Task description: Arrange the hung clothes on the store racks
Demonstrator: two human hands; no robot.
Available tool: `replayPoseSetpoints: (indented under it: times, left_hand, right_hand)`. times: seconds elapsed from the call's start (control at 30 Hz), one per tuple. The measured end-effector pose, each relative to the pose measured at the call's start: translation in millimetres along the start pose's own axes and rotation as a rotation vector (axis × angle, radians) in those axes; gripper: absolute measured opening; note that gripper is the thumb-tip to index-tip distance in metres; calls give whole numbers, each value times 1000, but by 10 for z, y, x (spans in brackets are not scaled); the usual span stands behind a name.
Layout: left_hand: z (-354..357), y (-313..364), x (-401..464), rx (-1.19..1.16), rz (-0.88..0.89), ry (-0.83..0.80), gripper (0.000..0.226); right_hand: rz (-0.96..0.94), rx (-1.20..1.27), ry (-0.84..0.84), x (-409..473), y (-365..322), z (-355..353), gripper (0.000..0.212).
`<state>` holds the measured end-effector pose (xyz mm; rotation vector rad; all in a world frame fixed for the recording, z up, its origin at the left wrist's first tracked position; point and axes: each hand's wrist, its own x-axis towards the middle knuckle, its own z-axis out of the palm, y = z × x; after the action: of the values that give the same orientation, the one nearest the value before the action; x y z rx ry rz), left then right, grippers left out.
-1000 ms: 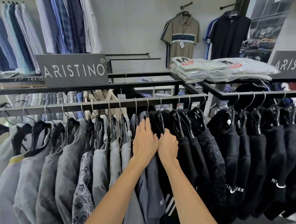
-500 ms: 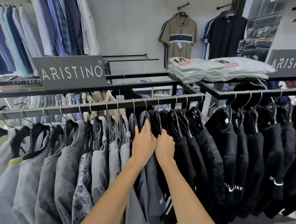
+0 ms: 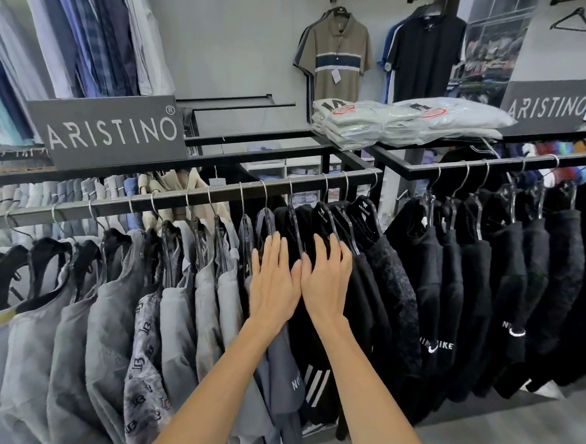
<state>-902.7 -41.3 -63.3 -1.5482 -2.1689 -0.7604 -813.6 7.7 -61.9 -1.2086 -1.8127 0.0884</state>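
Both forearms run out of the bottom edge. The left hand (image 3: pixel 274 286) and right hand (image 3: pixel 325 285) lie flat with straight fingers, side by side, on the shirts (image 3: pixel 276 358) hanging from the front rail (image 3: pixel 183 199). Their fingertips are half lost among black hangers. Behind, folded packs (image 3: pixel 404 122) sit on the rack top beside a brand sign (image 3: pixel 108 131); farther back, a polo shirt (image 3: pixel 336 59) hangs on the grey wall.

Left half of the front rail is all pale grey shirts (image 3: pixel 107 313) plus one grey monogram-print one (image 3: pixel 146 360), black tops (image 3: pixel 428 281) run off toward 3 o'clock, and up at 12 o'clock hangs an olive polo (image 3: pixel 336 53) with a navy-and-white chest stripe beside a black polo (image 3: pixel 423 54).
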Motion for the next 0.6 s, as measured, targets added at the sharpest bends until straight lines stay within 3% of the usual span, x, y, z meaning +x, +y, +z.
replayPoseSetpoints:
  times: [0.13,0.37,0.6]
  left_hand:
    - [-15,18,-30,-9,-12,-37,57]
    - [-133,-24,-116,-17,-11,-78,58]
    - [-733,-694,-92,89,-141,115,61]
  right_hand:
    - [93,-105,-118,-56,4,30,51]
    - [115,-72,-206,-114,-54,-14,51]
    - [-168,86,-215,-117,-739,-3,47]
